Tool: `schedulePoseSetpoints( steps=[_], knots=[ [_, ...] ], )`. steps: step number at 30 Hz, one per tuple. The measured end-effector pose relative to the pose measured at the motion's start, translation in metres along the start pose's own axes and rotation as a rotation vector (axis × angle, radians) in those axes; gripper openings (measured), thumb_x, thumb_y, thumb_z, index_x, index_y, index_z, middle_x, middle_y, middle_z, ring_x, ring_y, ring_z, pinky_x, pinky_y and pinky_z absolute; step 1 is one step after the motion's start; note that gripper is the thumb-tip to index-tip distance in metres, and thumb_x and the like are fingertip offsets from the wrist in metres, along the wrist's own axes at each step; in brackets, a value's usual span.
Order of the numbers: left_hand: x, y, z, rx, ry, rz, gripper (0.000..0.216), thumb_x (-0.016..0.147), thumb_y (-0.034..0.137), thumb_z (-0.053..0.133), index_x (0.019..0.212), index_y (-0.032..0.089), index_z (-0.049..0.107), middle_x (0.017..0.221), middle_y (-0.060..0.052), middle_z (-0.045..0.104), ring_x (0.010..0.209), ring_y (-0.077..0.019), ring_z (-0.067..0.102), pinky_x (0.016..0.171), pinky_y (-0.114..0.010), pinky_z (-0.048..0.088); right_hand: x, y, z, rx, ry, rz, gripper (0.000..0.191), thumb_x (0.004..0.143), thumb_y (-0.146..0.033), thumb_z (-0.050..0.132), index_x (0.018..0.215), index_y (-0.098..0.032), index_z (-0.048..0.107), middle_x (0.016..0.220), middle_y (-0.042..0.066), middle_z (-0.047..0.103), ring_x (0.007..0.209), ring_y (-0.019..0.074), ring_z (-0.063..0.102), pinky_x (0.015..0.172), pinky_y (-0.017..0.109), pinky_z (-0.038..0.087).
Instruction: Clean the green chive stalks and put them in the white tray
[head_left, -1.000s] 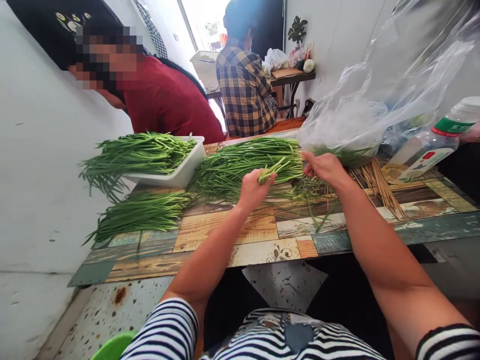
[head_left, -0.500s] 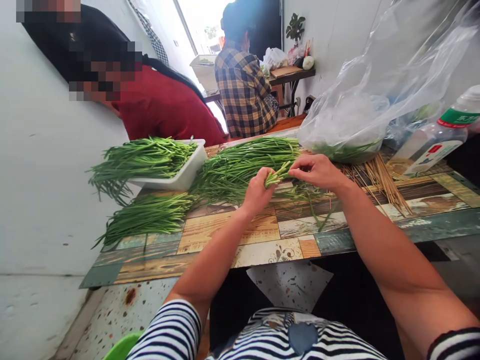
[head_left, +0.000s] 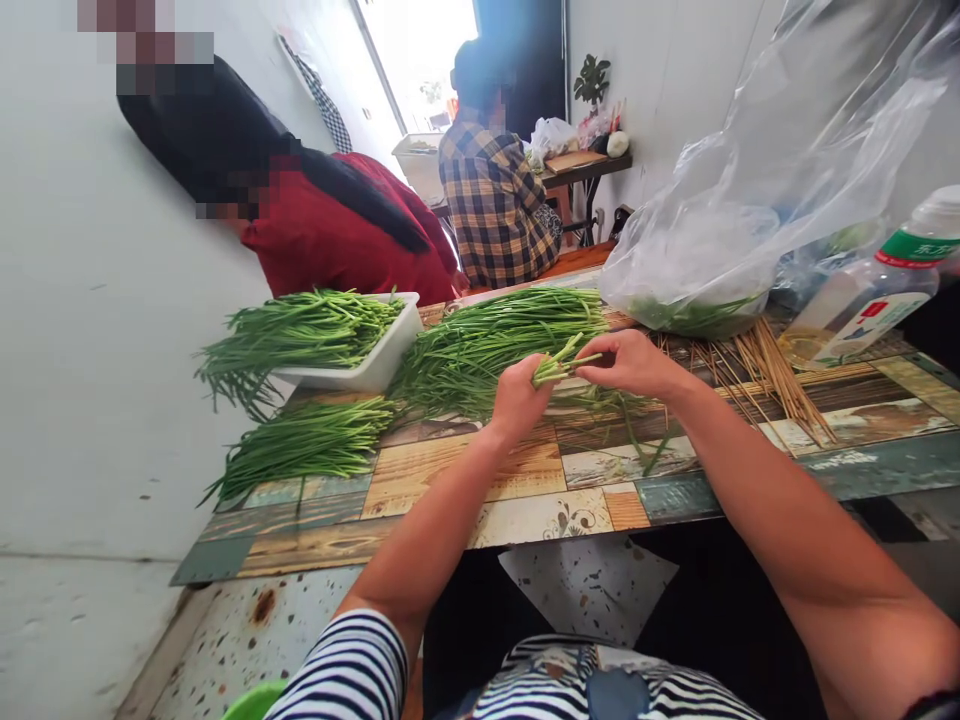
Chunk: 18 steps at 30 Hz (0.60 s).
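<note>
A small bunch of thin green stalks (head_left: 556, 367) is held above the patchwork-patterned wooden bench (head_left: 525, 510), just in front of a large loose heap of long green stalks (head_left: 480, 345). The left hand (head_left: 517, 400) is closed around the lower part of the bunch. Its fingers are clamped on the stalks, so that the pale cut ends stick out towards the right. The right hand (head_left: 634, 362) is set at those ends, with its thumb and fingers pinched together on the tips of the stalks. Both forearms are stretched out over the near edge of the bench.

To the left of the heap, a white rectangular plastic tray (head_left: 369, 370) is filled with more stalks, and a flat sheaf of green stalks (head_left: 307, 445) is laid on the bench in front of it. To the right of the hands, thin bamboo skewers (head_left: 776, 380) are scattered near a crumpled clear plastic bag (head_left: 712, 250) and a tilted plastic bottle with a green label (head_left: 862, 305). Beyond the bench, a person in a red top (head_left: 337, 240) is bent over, and a person in a checked shirt (head_left: 499, 205) is seated farther back.
</note>
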<state>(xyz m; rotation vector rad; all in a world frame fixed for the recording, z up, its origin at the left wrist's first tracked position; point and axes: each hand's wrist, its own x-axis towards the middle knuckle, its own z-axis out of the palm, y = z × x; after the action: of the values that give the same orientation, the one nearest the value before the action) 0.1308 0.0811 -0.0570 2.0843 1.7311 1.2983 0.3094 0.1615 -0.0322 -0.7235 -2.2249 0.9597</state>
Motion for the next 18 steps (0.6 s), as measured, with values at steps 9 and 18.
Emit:
schedulePoseSetpoints(
  steps=[9,18],
  knots=[
    [0.001,0.0,0.005,0.147,-0.058,0.027,0.011,0.078,0.009,0.056,0.075,0.018,0.061,0.076,-0.001,0.065,0.072,-0.0137,0.058,0.066,-0.023,0.04,0.004,0.018,0.002,-0.558,0.153,-0.008,0.009,0.064,-0.024,0.058,0.064,-0.017,0.063,0.067,0.003,0.064,0.061,0.0138,0.05,0.055,0.025,0.029],
    [0.002,0.001,0.002,0.162,-0.056,-0.01,0.012,0.076,0.008,0.057,0.072,0.018,0.06,0.077,-0.001,0.066,0.073,-0.0148,0.059,0.068,-0.024,0.042,0.003,0.006,-0.021,-0.42,0.313,0.104,0.031,0.079,-0.039,0.053,0.065,-0.016,0.068,0.061,0.004,0.061,0.056,0.0147,0.05,0.054,0.026,0.032]
  ],
)
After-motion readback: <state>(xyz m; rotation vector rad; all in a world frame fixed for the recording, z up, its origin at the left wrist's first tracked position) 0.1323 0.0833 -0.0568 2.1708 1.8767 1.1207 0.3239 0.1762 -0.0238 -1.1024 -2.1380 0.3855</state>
